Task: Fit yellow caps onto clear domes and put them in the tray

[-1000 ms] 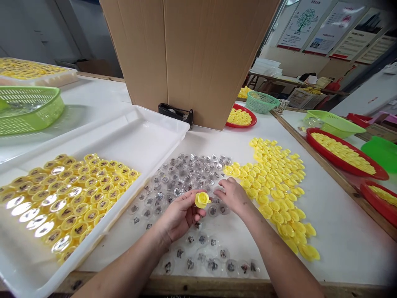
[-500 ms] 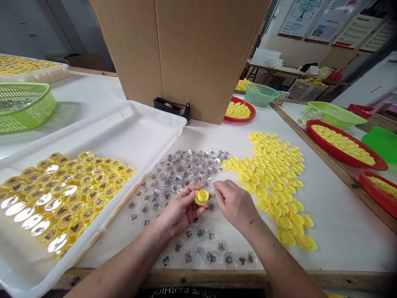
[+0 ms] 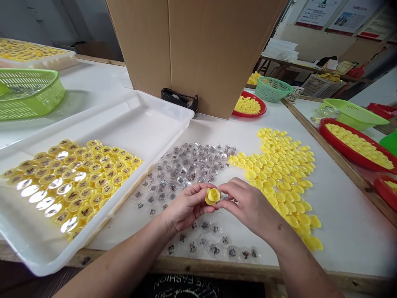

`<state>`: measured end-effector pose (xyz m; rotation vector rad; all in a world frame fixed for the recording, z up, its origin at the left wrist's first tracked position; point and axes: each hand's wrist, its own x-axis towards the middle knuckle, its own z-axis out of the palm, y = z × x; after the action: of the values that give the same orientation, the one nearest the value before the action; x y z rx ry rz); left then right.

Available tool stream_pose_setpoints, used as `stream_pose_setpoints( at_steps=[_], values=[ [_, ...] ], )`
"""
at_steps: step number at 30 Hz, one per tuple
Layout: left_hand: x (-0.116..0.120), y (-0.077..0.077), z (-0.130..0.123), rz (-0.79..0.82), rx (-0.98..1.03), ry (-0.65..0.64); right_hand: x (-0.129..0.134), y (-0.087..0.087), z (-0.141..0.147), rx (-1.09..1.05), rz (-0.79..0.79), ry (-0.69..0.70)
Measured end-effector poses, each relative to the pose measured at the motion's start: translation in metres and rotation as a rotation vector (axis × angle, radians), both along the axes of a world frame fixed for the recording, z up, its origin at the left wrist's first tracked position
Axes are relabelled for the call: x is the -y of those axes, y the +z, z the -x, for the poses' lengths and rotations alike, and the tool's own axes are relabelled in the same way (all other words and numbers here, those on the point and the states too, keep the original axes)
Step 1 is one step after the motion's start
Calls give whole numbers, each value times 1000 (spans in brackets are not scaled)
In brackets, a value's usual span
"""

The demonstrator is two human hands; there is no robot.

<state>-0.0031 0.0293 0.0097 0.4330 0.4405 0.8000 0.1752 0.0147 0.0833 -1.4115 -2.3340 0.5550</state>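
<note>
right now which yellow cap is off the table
The cap between the left hand and right hand; the others nearby lie on the table or in the tray.

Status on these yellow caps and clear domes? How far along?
Partway. Done: rows of yellow-capped clear domes sit in the white tray. In hand: the left hand and right hand hold a yellow cap between them. Left: loose clear domes and many loose yellow caps on the table.
</note>
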Motion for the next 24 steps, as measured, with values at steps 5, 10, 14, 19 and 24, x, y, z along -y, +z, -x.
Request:
stream_pose_setpoints(
  at_steps=[5,10,14,19,24],
  values=[
    [-1,2,2,-65,-30,-12,0,3,0,-198,32,34],
    [0,2,0,-57,-35,-16,2,1,-2,-263,72,27],
    [1,5,2,-45,-10,-49,3,-1,-3,-287,69,-26],
    [0,6,5,-60,-5,-70,8,-3,-2,-325,55,-51],
    [-1,1,3,-21,72,-49,10,0,-6,-316,-81,-66]
  ],
)
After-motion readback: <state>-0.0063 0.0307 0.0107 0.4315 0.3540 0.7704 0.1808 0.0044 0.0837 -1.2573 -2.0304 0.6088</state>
